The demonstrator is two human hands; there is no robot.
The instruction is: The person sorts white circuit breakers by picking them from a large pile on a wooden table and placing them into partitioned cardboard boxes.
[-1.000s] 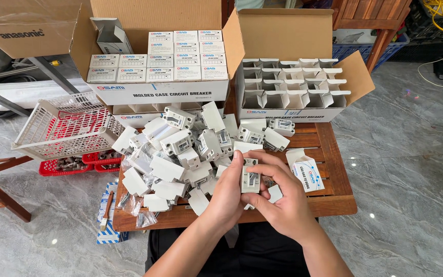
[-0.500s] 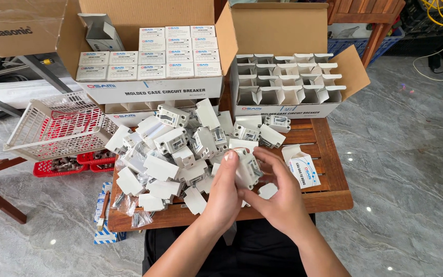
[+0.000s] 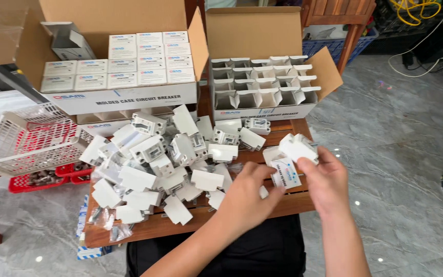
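Observation:
My right hand [image 3: 326, 180] holds a white plastic breaker [image 3: 298, 147] up over the right end of the small wooden table [image 3: 293, 202]. My left hand [image 3: 247, 197] reaches to a small white printed leaflet [image 3: 286, 174] lying just below that part and touches it with the fingertips. To the left a heap of several white breakers [image 3: 152, 164] covers most of the tabletop.
Two open cardboard cartons stand behind the table: the left carton [image 3: 124, 97] is filled with small white boxes, the right carton [image 3: 262, 110] has empty cardboard dividers. A white wire basket [image 3: 24, 138] sits at left over a red crate [image 3: 39, 179]. Grey stone floor lies all around.
Both hands have moved right from the table's middle. My right hand has lifted the breaker to the right end; my left hand has let go of it and reached the leaflet.

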